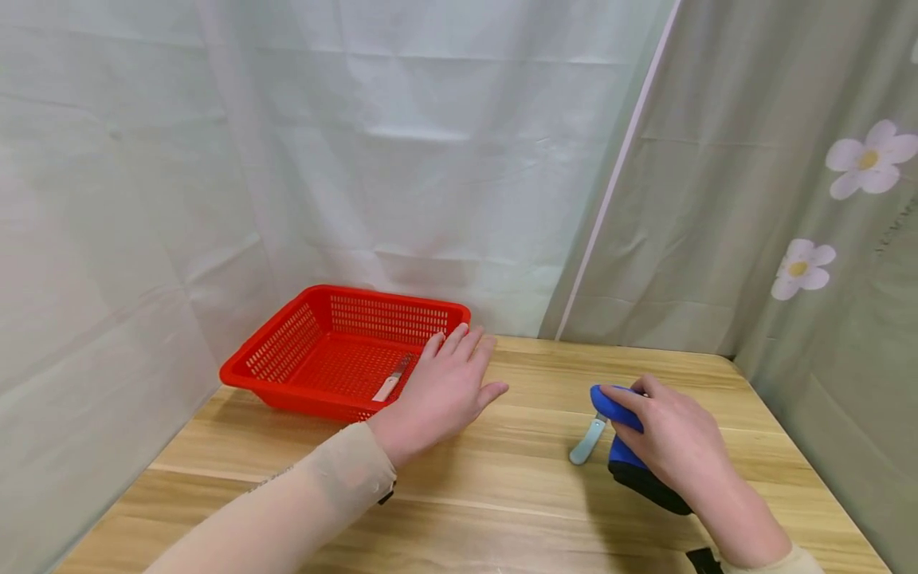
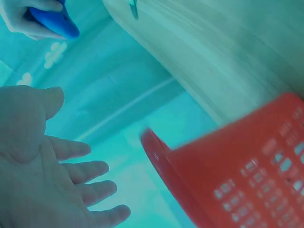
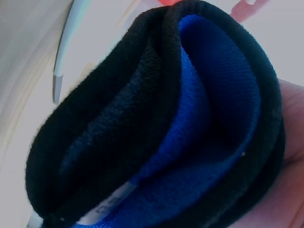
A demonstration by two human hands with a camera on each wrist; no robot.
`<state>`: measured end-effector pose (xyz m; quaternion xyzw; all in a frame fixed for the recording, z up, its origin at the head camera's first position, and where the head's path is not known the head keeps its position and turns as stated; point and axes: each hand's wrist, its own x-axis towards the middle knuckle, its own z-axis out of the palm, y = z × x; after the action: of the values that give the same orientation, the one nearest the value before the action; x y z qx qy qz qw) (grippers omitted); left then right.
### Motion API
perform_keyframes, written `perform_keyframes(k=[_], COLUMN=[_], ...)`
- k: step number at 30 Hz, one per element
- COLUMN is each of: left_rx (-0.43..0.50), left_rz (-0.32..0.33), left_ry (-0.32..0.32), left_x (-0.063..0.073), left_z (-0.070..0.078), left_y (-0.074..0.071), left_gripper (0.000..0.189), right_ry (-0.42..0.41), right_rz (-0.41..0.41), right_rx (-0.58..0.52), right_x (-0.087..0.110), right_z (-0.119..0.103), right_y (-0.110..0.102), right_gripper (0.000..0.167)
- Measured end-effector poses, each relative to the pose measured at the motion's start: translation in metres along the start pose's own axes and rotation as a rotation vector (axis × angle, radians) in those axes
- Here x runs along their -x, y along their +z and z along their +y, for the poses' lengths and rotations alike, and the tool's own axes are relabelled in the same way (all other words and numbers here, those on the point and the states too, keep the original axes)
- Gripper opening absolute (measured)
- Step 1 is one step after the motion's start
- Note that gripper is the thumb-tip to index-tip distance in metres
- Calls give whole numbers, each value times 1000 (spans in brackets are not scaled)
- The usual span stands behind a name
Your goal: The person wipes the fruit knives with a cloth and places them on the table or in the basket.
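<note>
My right hand grips a soft blue fabric piece with black edging above the right side of the table. Seen in the right wrist view, its folded opening shows blue lining, thick black binding and a small pale label. Just left of it lies a utensil with a pale blue handle, its metal end partly hidden behind the fabric. With fingers spread and nothing held, my left hand hovers by the right side of a red plastic basket. Inside that basket rests a white-handled utensil with a metal end.
The wooden table carries the basket at its back left. Pale curtains hang behind it and along both sides, with flower prints on the right.
</note>
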<state>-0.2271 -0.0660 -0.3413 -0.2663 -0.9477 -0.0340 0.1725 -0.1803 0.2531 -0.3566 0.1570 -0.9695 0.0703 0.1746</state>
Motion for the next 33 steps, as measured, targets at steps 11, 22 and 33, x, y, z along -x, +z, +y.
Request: perform_keyframes(k=[11, 22, 33], left_rx=[-29, -37, 0], left_rz=[30, -48, -130], left_ry=[79, 101, 118], left_x=[-6, -12, -21], left_z=[28, 57, 82], left_y=[13, 36, 57], left_gripper=[65, 63, 61], right_ry=[35, 46, 71], right_rz=[-10, -20, -26], right_rx=[4, 15, 20], right_x=[8, 13, 17], right_z=[16, 25, 33], right_y=[1, 3, 7], right_gripper=[51, 51, 51])
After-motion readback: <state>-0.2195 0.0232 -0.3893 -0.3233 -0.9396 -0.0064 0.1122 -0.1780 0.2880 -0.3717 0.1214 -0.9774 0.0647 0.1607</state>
